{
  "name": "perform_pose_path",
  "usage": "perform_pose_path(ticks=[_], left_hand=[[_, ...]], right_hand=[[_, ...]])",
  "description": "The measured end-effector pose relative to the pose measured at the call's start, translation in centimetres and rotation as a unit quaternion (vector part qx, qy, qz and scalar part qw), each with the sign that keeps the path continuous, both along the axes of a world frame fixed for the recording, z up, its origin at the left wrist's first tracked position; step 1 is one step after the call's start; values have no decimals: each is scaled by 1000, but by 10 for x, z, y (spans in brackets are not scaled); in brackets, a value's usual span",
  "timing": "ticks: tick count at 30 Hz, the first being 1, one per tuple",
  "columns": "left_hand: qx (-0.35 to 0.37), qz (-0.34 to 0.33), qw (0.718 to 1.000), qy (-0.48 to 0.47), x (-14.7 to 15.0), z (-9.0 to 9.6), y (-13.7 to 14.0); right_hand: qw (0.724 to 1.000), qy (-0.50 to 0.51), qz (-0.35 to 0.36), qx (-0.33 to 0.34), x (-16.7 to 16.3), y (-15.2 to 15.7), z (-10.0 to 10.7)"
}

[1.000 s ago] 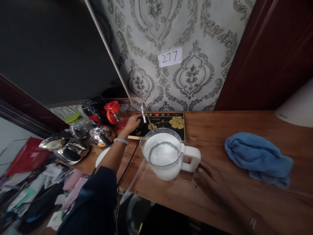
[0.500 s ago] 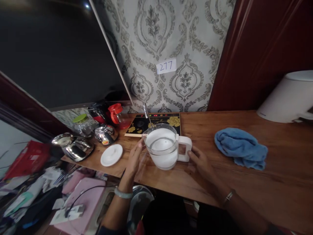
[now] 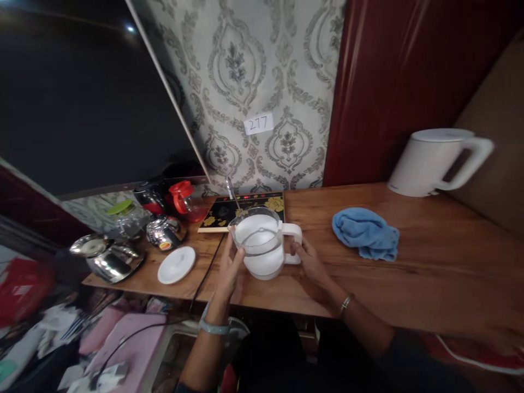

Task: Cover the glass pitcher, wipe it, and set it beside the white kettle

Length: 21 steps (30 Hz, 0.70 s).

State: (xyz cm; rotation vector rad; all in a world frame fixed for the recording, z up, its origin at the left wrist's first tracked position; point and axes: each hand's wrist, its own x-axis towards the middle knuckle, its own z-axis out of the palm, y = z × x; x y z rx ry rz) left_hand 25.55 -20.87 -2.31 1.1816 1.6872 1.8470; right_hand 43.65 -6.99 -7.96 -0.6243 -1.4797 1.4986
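A clear glass pot (image 3: pixel 264 256) with a white handle stands in front of me at the counter's front part, its top uncovered and water inside. My left hand (image 3: pixel 229 267) presses against its left side, thumb at the front and the other fingers partly hidden behind the glass. My right hand (image 3: pixel 310 261) is closed round the handle on the right. Just behind the pot is a black induction cooker (image 3: pixel 219 212) with gold flowers, and a thin metal tap (image 3: pixel 230 188) rises from it. A round white lid (image 3: pixel 177 265) lies to the left of my left hand.
Left on the wooden counter (image 3: pixel 429 273) are a steel kettle (image 3: pixel 112 262), a small steel pot (image 3: pixel 164 232), a green-lidded glass jar (image 3: pixel 126 218) and a red-topped jug (image 3: pixel 186 199). A blue cloth (image 3: pixel 364 232) and a white electric kettle (image 3: pixel 428 164) are right. A black cable (image 3: pixel 208 270) crosses the front edge.
My view has turned right, so the scene has shifted left and the whole white kettle shows. My left hand has closed in on the glass, and my right hand's grip on the handle looks firmer.
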Motion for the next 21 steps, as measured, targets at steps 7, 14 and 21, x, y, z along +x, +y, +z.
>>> perform_pose_path(ticks=[7, 14, 21], left_hand=[[11, 1, 1000, 11, 9, -6, 7], [39, -22, 999, -3, 26, -11, 21], [26, -49, 998, -15, 39, -10, 27]], right_hand=[[1000, 21, -14, -7, 16, 0, 4], [999, 24, -39, 15, 42, 5, 9], [999, -8, -34, 41, 70, 9, 6]])
